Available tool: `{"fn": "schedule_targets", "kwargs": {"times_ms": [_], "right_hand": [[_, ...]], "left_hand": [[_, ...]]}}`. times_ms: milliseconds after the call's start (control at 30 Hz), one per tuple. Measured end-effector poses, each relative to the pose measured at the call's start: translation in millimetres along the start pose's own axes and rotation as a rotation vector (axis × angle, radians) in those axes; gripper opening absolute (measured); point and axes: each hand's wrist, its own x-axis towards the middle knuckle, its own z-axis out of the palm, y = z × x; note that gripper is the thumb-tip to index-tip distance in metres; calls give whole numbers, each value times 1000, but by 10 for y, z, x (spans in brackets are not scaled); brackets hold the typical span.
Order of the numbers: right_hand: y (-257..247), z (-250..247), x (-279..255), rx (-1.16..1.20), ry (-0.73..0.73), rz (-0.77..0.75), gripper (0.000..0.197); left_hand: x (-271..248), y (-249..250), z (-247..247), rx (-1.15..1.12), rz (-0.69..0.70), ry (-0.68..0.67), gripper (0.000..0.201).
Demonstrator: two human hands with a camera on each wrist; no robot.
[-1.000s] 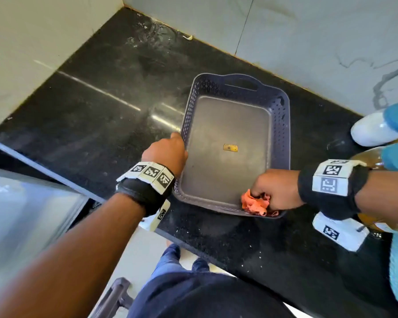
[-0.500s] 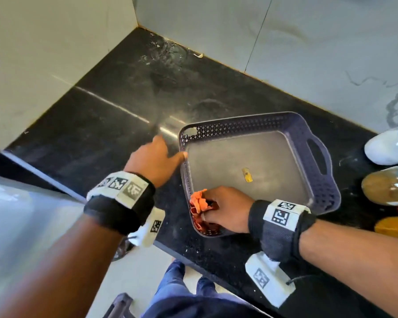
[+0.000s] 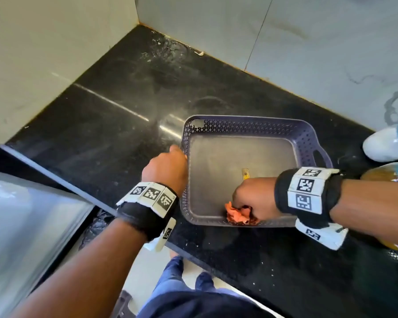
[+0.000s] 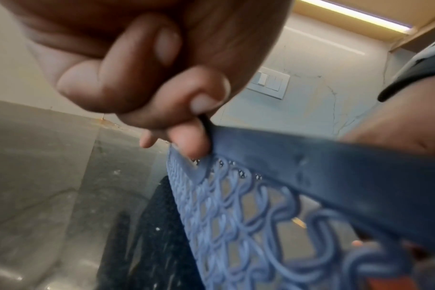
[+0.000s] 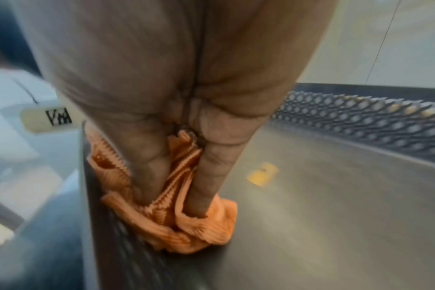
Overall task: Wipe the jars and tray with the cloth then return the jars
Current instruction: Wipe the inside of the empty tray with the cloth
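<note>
A grey-blue perforated tray [image 3: 251, 127] lies on the black counter with nothing in it but a small yellow sticker [image 3: 245, 173] on its floor. My left hand [image 3: 164, 168] pinches the tray's left rim [image 4: 311, 157] between thumb and fingers. My right hand [image 3: 254, 196] grips a crumpled orange cloth [image 3: 238, 215] and presses it into the tray's near inner wall; the cloth [image 5: 186, 225] bunches against the wall [image 5: 92, 196]. Jars stand at the far right edge: a white one with a blue lid [image 3: 386, 145] and an amber one [image 3: 381, 175], partly hidden by my right arm.
The black counter [image 3: 124, 99] runs back to tiled walls meeting in a corner [image 3: 138, 24], with dusty smears near it. The counter's front edge [image 3: 193, 253] lies just below the tray. A steel surface [image 3: 28, 214] lies at the lower left.
The tray has been turned so its handle points right. My right hand with the cloth slid along the near inner wall, from the left corner toward the middle. My left hand holds the left rim.
</note>
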Motion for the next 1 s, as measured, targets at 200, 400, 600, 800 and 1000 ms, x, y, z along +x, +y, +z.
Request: {"fn": "schedule_targets", "kwargs": {"times_ms": [200, 400, 600, 800, 1000], "right_hand": [[108, 150, -144, 87, 22, 68, 17], [-412, -60, 332, 281, 305, -103, 13], [-221, 46, 195, 216, 273, -25, 15], [315, 259, -291, 181, 56, 172, 12], [172, 261, -219, 267, 233, 163, 6]], "left_hand": [[46, 47, -18, -7, -5, 20, 20], [48, 142, -23, 58, 17, 30, 17], [172, 142, -113, 158, 80, 4, 22], [361, 130, -219, 186, 126, -37, 26], [206, 19, -185, 58, 125, -56, 47]]}}
